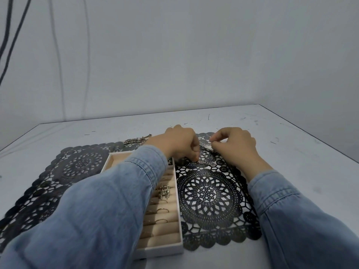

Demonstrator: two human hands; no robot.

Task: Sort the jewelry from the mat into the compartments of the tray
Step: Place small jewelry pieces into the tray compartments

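left hand (pixel 180 145) and right hand (pixel 238 147) pinch jewelry (pixel 206 163) on the mat (pixel 223 216).

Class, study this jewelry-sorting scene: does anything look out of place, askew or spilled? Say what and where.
One thing stands out: a chunky chain lies across the far edge of the mat, partly off it on the bare table, when the jewelry should be on the mat. Nothing looks spilled or damaged.
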